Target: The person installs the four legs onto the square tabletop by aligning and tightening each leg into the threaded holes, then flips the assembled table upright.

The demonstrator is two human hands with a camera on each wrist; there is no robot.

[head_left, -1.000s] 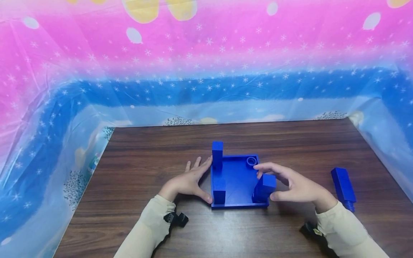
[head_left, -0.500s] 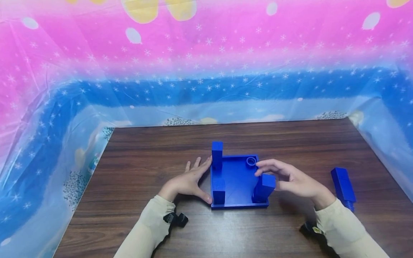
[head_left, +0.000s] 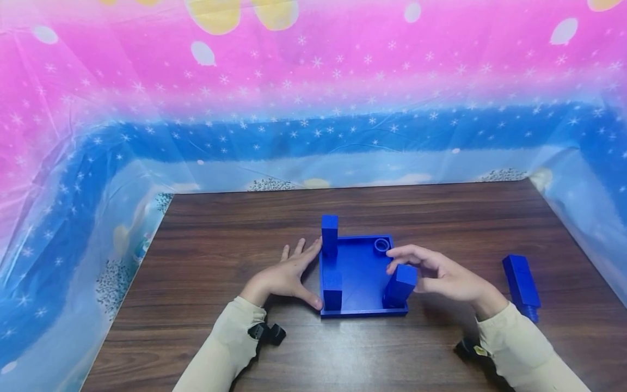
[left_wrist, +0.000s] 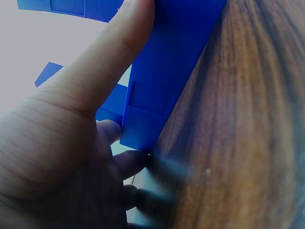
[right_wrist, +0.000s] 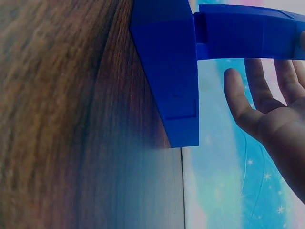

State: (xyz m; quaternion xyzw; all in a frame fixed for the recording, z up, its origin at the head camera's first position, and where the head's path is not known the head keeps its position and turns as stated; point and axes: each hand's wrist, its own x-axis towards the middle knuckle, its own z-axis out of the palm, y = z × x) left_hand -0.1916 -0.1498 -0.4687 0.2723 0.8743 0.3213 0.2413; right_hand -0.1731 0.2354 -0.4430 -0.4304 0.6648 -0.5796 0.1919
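A shallow blue square board (head_left: pixel 360 272) with a raised rim lies on the table, like a small tabletop turned upside down. Square blue legs stand upright at its far left (head_left: pixel 330 231) and near left (head_left: pixel 333 294) corners. My left hand (head_left: pixel 284 276) spreads along the left rim, its thumb and fingertips touching the edge. At the near right corner, a slightly tilted leg (head_left: pixel 403 286) is held near its top by the thumb and fingertips of my right hand (head_left: pixel 453 280). The right wrist view shows this leg (right_wrist: pixel 252 33) joining the board (right_wrist: pixel 167 71). A round socket (head_left: pixel 381 246) shows at the far right corner.
A loose blue leg (head_left: pixel 521 280) with a screw-threaded end lies on the wooden table (head_left: pixel 235 218), beyond my right wrist. A patterned pink and blue cloth (head_left: pixel 313 130) hangs round the back and sides of the table.
My right hand's fingers and thumb have shifted slightly around the near right leg, which has turned a little. The left hand and the board have stayed in place.
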